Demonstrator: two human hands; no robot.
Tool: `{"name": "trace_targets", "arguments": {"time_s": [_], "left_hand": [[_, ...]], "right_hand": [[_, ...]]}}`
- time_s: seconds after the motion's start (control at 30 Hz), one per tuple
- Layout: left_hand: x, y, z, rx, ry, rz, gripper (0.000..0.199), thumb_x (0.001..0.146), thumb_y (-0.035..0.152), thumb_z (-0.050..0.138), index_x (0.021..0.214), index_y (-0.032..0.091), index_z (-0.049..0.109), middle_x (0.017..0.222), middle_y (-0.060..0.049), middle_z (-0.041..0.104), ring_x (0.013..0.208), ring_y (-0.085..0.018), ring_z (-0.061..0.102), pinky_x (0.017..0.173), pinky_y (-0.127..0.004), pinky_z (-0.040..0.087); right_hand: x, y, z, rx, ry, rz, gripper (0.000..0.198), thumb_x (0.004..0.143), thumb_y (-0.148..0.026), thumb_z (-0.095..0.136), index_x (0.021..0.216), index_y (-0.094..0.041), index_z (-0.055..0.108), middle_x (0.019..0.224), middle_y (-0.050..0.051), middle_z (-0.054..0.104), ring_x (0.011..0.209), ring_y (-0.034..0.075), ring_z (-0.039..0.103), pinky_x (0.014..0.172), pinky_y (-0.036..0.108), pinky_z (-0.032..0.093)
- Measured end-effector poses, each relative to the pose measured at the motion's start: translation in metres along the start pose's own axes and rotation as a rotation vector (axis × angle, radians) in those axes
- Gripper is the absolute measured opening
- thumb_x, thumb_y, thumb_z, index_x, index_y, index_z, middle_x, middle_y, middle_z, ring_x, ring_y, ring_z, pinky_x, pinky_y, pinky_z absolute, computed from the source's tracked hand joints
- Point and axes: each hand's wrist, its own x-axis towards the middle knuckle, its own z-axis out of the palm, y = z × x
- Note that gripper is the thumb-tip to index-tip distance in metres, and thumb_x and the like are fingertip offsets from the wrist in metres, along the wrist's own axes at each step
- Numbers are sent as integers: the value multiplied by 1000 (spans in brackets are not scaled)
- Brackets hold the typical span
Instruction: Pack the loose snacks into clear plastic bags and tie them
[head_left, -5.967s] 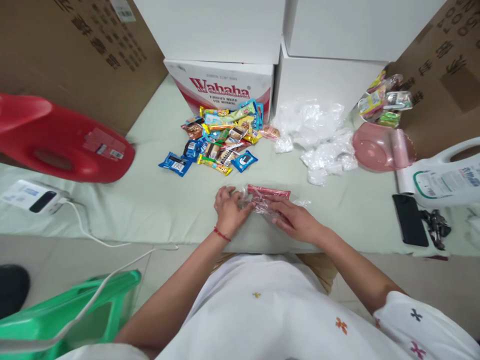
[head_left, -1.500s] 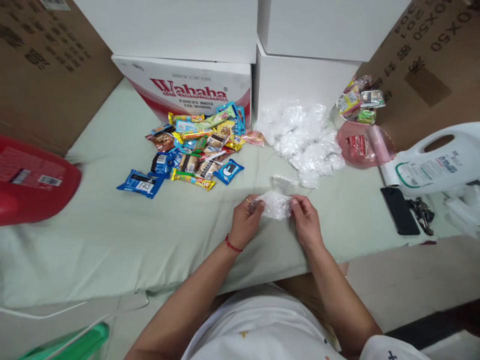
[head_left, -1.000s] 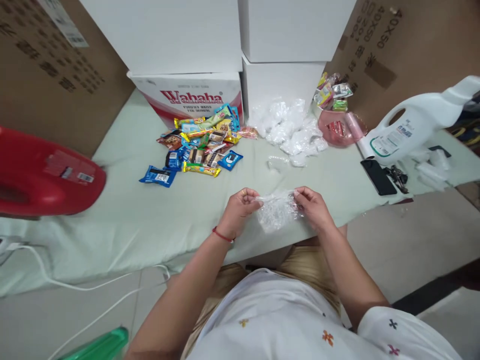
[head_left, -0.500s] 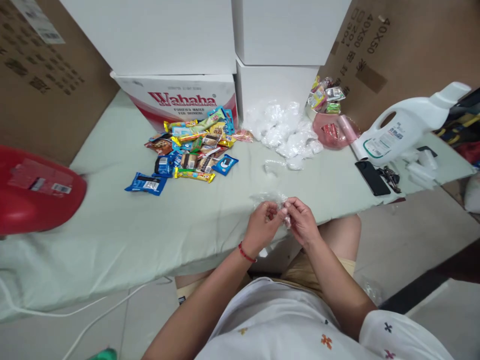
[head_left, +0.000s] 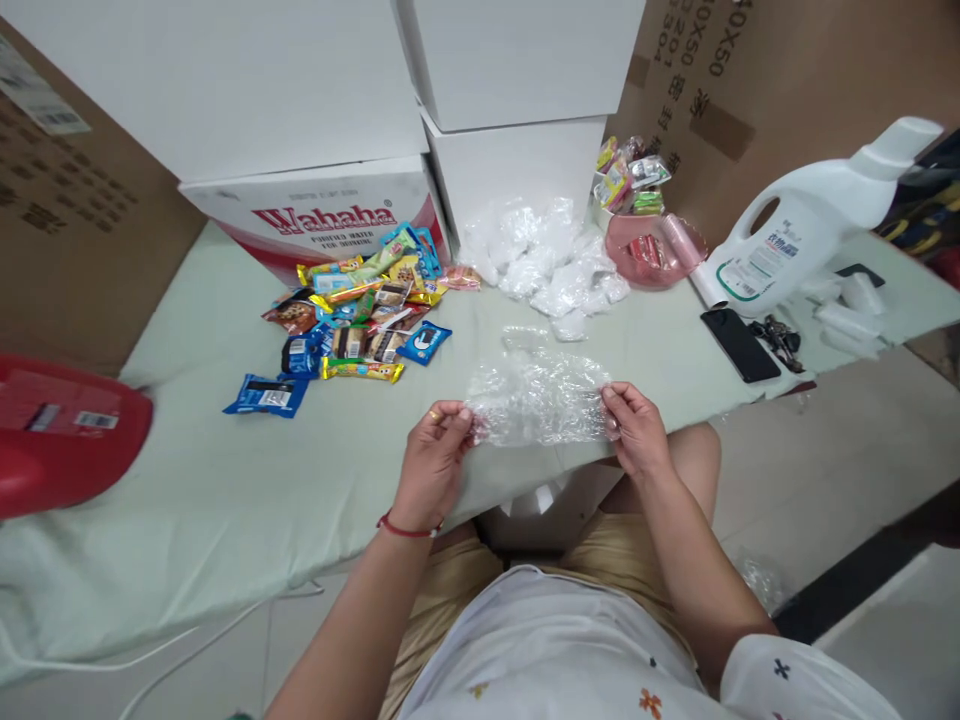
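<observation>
A crinkled clear plastic bag (head_left: 544, 400) is stretched out flat between my two hands, low over the front edge of the table. My left hand (head_left: 435, 455), with a ring and a red bracelet at the wrist, pinches its left end. At the opposite end my right hand (head_left: 634, 425) grips the plastic between thumb and fingers. Just beyond the bag lies a heap of crumpled clear plastic bags (head_left: 536, 265). To the left is a pile of wrapped snacks (head_left: 367, 320) in blue, yellow and brown packets.
Behind the snacks stands a Wahaba water carton (head_left: 322, 220) below white boxes. A pink bowl (head_left: 694, 260), a white detergent jug (head_left: 795, 240), a black phone (head_left: 741, 345) and keys (head_left: 776, 340) are on the right. A red object (head_left: 67, 430) sits at the left edge.
My hands were close together on the bunched plastic; they have moved apart, spreading the bag wide between them. The camera view has shifted slightly.
</observation>
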Motion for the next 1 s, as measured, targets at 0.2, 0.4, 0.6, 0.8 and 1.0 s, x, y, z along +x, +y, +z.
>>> {"name": "trace_targets", "arguments": {"time_s": [0.2, 0.4, 0.6, 0.8, 1.0], "left_hand": [[7, 8, -31, 142, 174, 4, 49, 56, 47, 93, 83, 18, 63, 69, 5, 60, 60, -9, 51, 57, -21, 42], [6, 8, -63, 275, 166, 8, 45, 62, 48, 88, 83, 17, 63, 65, 4, 59, 57, -8, 46, 55, -21, 37], [-7, 8, -77, 679, 480, 286, 40, 70, 38, 81, 100, 18, 65, 94, -3, 64, 77, -15, 58, 69, -27, 48], [-14, 5, -25, 1051, 118, 737, 19, 91, 24, 63, 109, 22, 70, 112, -9, 67, 98, -23, 65, 90, -36, 53], [45, -27, 7, 1289, -117, 602, 53, 89, 9, 53, 141, 19, 58, 145, -14, 57, 121, -27, 64, 100, -40, 55]], "right_hand": [[6, 0, -18, -68, 10, -12, 43, 66, -54, 88, 85, -21, 67, 67, -5, 55, 50, 7, 38, 42, 21, 24], [10, 0, -18, -159, -34, -17, 42, 68, -55, 86, 83, -20, 69, 61, -5, 53, 50, 8, 37, 43, 20, 24], [7, 4, -8, -216, -89, 7, 44, 71, -60, 84, 81, -20, 69, 58, -5, 51, 50, 8, 37, 43, 20, 24], [-2, 16, -7, -271, -118, 8, 44, 75, -60, 81, 83, -19, 68, 53, -7, 43, 48, 8, 33, 44, 21, 23], [-11, 10, -26, -439, -263, -33, 41, 83, -59, 75, 89, -19, 72, 62, -4, 51, 54, 10, 37, 49, 24, 29]]}}
